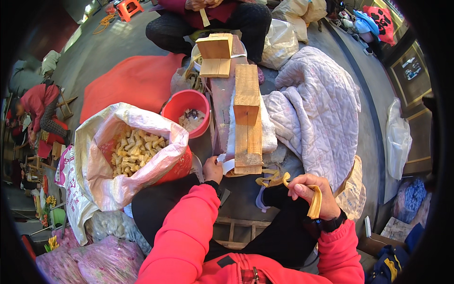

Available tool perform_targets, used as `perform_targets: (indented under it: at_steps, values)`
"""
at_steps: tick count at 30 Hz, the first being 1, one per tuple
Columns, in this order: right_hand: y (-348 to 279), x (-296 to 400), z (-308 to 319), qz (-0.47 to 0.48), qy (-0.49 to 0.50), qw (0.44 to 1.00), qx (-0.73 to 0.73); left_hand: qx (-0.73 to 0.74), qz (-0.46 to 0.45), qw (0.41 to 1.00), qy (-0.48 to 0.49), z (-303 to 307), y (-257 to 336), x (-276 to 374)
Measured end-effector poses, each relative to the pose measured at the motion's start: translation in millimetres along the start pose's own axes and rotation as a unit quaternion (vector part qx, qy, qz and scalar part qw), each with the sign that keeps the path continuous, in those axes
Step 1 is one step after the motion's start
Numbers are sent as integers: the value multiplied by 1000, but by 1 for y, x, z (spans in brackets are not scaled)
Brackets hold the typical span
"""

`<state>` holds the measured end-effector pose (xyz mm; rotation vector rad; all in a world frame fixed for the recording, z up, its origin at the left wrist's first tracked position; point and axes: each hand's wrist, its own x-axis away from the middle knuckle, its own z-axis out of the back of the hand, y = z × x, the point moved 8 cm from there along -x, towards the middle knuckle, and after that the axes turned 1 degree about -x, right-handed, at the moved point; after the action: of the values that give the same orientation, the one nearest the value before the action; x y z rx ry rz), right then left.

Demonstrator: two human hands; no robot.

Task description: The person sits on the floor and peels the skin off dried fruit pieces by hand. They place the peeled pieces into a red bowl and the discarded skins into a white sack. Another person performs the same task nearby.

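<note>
My right hand [314, 195] grips a yellowish folded strip bundle [315, 203]. From its fingers a twisted end of the same material [271, 178] trails left toward the bench. My left hand [214, 170] is at the near end of the bench, by a white strip [228, 165]; its fingertips are partly hidden, so I cannot tell whether it holds anything. Just right of it stands a stepped wooden block [247, 138] on a folded white cloth [268, 133]. To the left, an open woven sack [177, 133] holds many small yellowish tied bundles [136, 151].
Beyond the sack is a red bucket [204, 103] with scraps inside. A second wooden block [214, 53] is at the bench's [223, 96] far end, before a seated person [209, 21]. A quilted cover [319, 106] lies right, a red cloth [131, 81] left. Another person [39, 106] bends far left.
</note>
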<state>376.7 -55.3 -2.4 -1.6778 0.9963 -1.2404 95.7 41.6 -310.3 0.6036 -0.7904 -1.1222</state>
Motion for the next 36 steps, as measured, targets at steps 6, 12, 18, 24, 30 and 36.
perform_targets:
  at_steps: [6, 12, 18, 24, 30, 36]
  values:
    - [-5, -11, -6, 26, -36, 997, 64, -70, -1, 994, 88, 8, -18, 3]
    - [4, -14, -11, 21, -34, 999, 36, -159, 1, 986, 49, 24, -4, 20]
    - [8, -2, -6, -4, -45, 998, 36, -389, -197, 816, -380, -27, 60, 65]
    - [-1, 0, -20, 52, -72, 990, 107, -29, -104, 810, -576, 47, 179, 142]
    - [-37, 1, -77, 135, -99, 953, 252, 304, -122, 843, -426, 170, 274, 135]
    - [-64, -31, -97, 177, -76, 874, 446, 255, -119, 880, -383, 162, 290, 137]
